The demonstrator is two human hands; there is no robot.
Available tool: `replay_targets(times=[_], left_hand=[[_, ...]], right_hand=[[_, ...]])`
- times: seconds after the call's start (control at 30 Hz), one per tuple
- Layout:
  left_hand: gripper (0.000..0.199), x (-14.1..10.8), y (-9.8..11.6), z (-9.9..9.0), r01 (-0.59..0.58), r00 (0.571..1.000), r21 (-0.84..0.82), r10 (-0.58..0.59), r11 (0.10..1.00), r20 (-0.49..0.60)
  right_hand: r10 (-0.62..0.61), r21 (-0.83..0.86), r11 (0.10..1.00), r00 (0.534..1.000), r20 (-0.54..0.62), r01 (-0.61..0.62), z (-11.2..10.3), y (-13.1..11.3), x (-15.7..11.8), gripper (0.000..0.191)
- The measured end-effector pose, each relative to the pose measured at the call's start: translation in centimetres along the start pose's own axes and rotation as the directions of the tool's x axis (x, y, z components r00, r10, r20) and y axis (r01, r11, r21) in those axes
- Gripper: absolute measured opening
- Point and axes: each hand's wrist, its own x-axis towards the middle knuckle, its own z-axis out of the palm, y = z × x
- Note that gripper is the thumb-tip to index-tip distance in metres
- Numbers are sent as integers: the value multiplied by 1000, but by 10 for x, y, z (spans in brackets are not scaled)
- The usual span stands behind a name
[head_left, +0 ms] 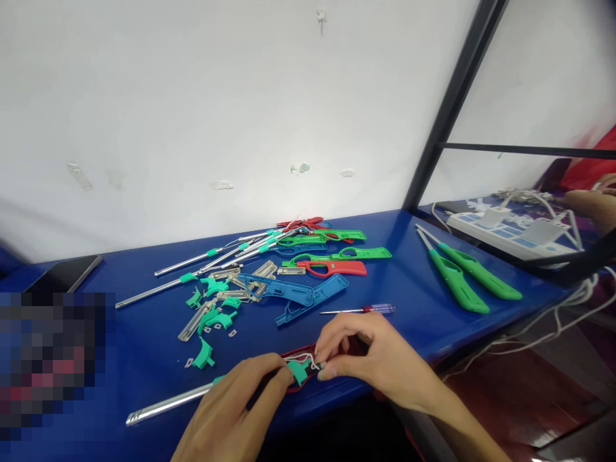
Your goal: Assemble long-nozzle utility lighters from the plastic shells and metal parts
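My left hand [235, 404] is closed around an opened long-nosed lighter at the front edge of the table. Its metal tube [168, 404] sticks out to the left, and the hand covers its middle. A green trigger [300, 372] sits in the dark red half shell [296, 351], beside thin white wires [304, 357]. Over the shell's right part, my right hand [370, 353] pinches thumb and fingers together at the wires; the small piece between the fingertips is mostly hidden. Just behind this hand lies a screwdriver [378, 308] with a clear purple handle.
Green triggers [221, 319], clear fuel tanks [195, 321], blue shells [298, 292], red and green shells [337, 267] and metal tubes [158, 290] lie behind. Two green lighters [457, 282] rest right, near a power strip [510, 237] and another person's hand [594, 199]. A phone [67, 273] lies left.
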Motion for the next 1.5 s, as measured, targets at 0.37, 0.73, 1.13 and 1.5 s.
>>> replay_targets(times=[0.37,0.73,1.13,1.5], left_hand=[[33,17,3,-12,-121,990,41,118,992,74],[29,11,0,-10,-117,992,105,112,988,60],[37,36,3,-7,-31,993,223,55,974,-105],[30,32,-1,-6,64,995,88,-58,994,-79]], right_hand=[[-32,-104,994,999,-17,30,0,1,-3,12],[-13,-165,986,999,-35,7,0,1,-3,9],[-53,-309,950,998,-39,39,1,4,-4,6],[-88,-335,939,996,-28,74,2,3,-4,8]])
